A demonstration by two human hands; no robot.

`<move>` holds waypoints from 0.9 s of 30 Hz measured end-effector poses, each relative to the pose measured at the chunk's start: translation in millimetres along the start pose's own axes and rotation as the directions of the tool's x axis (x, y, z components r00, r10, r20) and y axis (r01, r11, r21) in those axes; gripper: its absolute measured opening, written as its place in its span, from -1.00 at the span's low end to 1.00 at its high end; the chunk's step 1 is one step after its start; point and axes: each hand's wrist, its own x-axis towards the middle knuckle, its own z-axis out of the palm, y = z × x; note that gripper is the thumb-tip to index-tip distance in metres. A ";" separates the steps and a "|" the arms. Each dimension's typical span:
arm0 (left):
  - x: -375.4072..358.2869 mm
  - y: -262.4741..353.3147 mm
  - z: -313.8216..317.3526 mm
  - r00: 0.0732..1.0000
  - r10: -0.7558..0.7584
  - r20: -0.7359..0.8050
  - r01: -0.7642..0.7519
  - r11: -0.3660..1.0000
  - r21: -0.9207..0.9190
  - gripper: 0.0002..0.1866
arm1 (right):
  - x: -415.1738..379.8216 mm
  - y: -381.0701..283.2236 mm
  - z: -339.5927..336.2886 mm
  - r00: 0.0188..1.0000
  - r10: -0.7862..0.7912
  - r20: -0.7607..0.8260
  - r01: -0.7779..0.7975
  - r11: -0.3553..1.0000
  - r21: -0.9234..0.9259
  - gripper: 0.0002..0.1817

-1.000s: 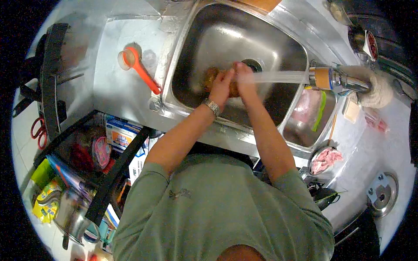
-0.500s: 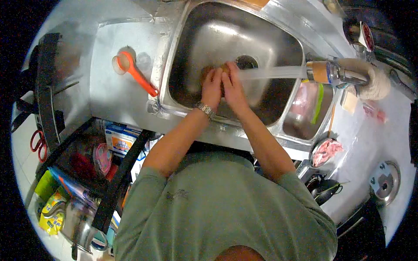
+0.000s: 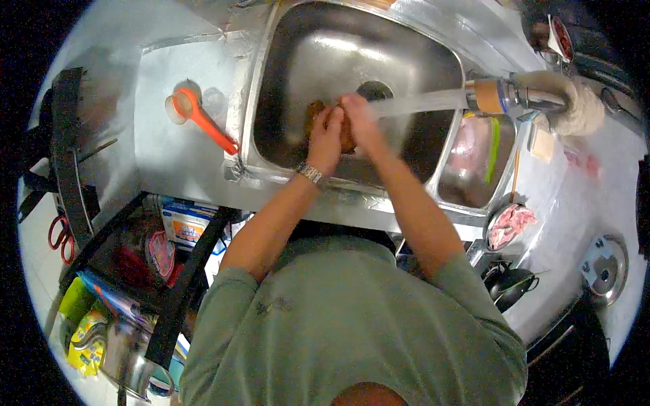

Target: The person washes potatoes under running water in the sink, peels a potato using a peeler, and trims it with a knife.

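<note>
Inside the large steel sink (image 3: 413, 159), both hands are closed about a brown, lumpy thing (image 3: 348, 140) whose exact kind I cannot make out. My left hand (image 3: 326, 142), with a metal-band watch at its wrist, grips it from the left. My right hand (image 3: 362, 124) is curled against its right side and is blurred by motion. Parts of the brown thing show left of the left fingers and between the hands. A stream of water (image 3: 420, 103) runs from the faucet (image 3: 542, 99) on the right towards the right hand, passing close to the drain (image 3: 374, 93).
An orange peeler-like tool (image 3: 208, 126) lies on the left counter. A smaller basin (image 3: 467, 193) at the right holds a bagged pink item (image 3: 472, 150). Beyond it stand a bowl of raw meat (image 3: 511, 227) and a round metal lid (image 3: 607, 271). Scissors (image 3: 61, 240) hang far left.
My right hand has shifted against the brown thing and is now blurred, and more of the thing shows between the hands. The whole view has moved slightly; the water still runs.
</note>
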 end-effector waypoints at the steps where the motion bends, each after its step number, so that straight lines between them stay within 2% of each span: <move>1: -6.0 4.2 0.2 1.000 0.000 0.004 0.000 1.000 0.007 -0.34 | 22.2 5.8 -10.4 0.925 0.243 0.292 -0.307 0.931 0.197 -0.65; 2: -11.4 14.5 -0.3 0.996 0.066 0.059 -0.067 0.997 0.027 -0.34 | 42.3 9.3 -17.5 0.718 0.367 0.591 -0.610 0.740 0.283 -0.66; 3: -19.6 18.6 -1.7 0.986 0.117 0.116 -0.123 0.991 0.046 -0.34 | 48.3 8.3 -21.9 0.631 0.434 0.643 -0.719 0.639 0.273 -0.68; 4: -22.6 16.6 -3.5 0.986 0.108 0.124 -0.115 0.992 0.054 -0.34 | 37.5 6.4 -20.8 0.629 0.440 0.641 -0.725 0.630 0.279 -0.68; 5: -13.2 16.9 -2.7 0.985 0.011 0.174 0.014 0.990 -0.142 -0.34 | 32.9 3.7 -16.7 0.799 0.372 0.473 -0.552 0.766 0.329 -0.68; 6: -2.0 18.8 -0.9 0.968 -0.070 0.239 0.148 0.933 -0.328 -0.35 | 28.5 -1.5 -10.0 0.922 0.258 0.290 -0.350 0.876 0.332 -0.66; 7: 2.6 17.5 -1.7 0.969 -0.068 0.237 0.146 0.933 -0.328 -0.35 | 6.8 -8.4 5.5 0.980 0.199 0.032 -0.200 0.946 0.254 -0.60; 8: 3.6 14.2 -3.7 0.983 -0.014 0.182 0.053 0.976 -0.212 -0.39 | -7.3 -3.9 15.0 0.979 0.203 0.034 -0.205 0.945 0.255 -0.60; 9: 4.0 13.5 -4.0 0.989 0.053 0.135 -0.041 0.995 -0.089 -0.43 | -16.7 -0.7 21.8 0.993 0.092 -0.076 -0.079 0.985 0.155 -0.56; 10: 4.1 12.2 -3.1 0.989 0.059 0.135 -0.048 0.995 -0.087 -0.43 | -18.4 4.5 25.9 0.984 -0.035 -0.177 0.044 0.998 0.043 -0.53; 12: -7.9 5.2 -0.6 0.990 0.138 0.017 -0.139 0.986 0.094 -0.40 | -14.4 9.1 18.3 0.979 -0.001 -0.204 0.012 0.999 0.052 -0.56; 13: -16.8 3.4 -0.1 0.991 0.128 0.027 -0.130 0.987 0.099 -0.40 | -2.6 3.7 3.5 0.984 0.180 0.001 -0.175 0.957 0.231 -0.60; 14: -18.3 6.4 1.4 0.992 0.031 0.122 -0.018 0.994 -0.110 -0.40 | 15.3 5.9 -8.8 0.927 0.298 0.226 -0.364 0.856 0.366 -0.63; 15: -16.0 11.6 1.6 0.972 -0.043 0.230 0.112 0.948 -0.297 -0.39 | 31.4 16.7 -16.4 0.806 0.307 0.506 -0.565 0.652 0.506 -0.66; 16: -16.5 17.5 -2.9 0.971 -0.049 0.234 0.117 0.952 -0.284 -0.39 | 34.8 9.6 -18.8 0.807 0.310 0.503 -0.567 0.643 0.515 -0.66; 18: -16.6 29.3 -10.5 0.827 -0.164 0.538 0.431 0.799 -0.419 -0.42 | 38.7 -4.7 -28.4 0.675 0.343 0.653 -0.734 0.398 0.550 -0.62; 19: -11.2 31.7 -5.8 0.829 -0.150 0.539 0.418 0.806 -0.419 -0.42 | 34.8 -0.7 -24.5 0.764 0.236 0.601 -0.643 0.362 0.675 -0.56; 20: -9.0 30.9 -1.7 0.861 -0.177 0.477 0.413 0.790 -0.453 -0.42 | 24.7 -3.8 -16.8 0.767 0.228 0.599 -0.638 0.363 0.679 -0.56; 21: -7.6 27.6 -0.9 0.887 -0.208 0.411 0.407 0.773 -0.487 -0.41 | 9.9 -13.4 -5.9 0.864 0.377 0.334 -0.499 0.544 0.674 -0.59; 22: 3.0 15.0 -2.4 0.890 -0.205 0.407 0.402 0.776 -0.487 -0.41 | 0.5 -16.7 4.0 0.895 0.446 0.025 -0.373 0.716 0.590 -0.61; 23: 15.4 -3.8 -3.6 0.913 -0.181 0.366 0.357 0.787 -0.502 -0.43 | -10.6 -3.9 15.0 0.977 0.206 -0.061 -0.143 0.836 0.531 -0.54; 24: 22.9 -18.7 -4.1 0.932 -0.154 0.327 0.313 0.798 -0.516 -0.45 | -18.3 1.1 20.4 0.976 0.209 -0.063 -0.144 0.835 0.532 -0.54; 25: 26.8 -23.5 -3.1 0.933 -0.149 0.329 0.309 0.800 -0.515 -0.45 | -20.4 3.9 23.7 0.974 0.098 -0.204 -0.007 0.914 0.405 -0.56; 26: 28.7 -29.2 -1.8 0.958 -0.085 0.272 0.211 0.855 -0.474 -0.44 | -22.3 7.6 24.9 0.946 -0.026 -0.323 0.113 0.961 0.253 -0.57; 27: 24.1 -34.1 -0.8 0.975 -0.025 0.222 0.119 0.898 -0.424 -0.43 | -20.9 0.8 13.0 0.946 -0.017 -0.325 0.104 0.962 0.252 -0.57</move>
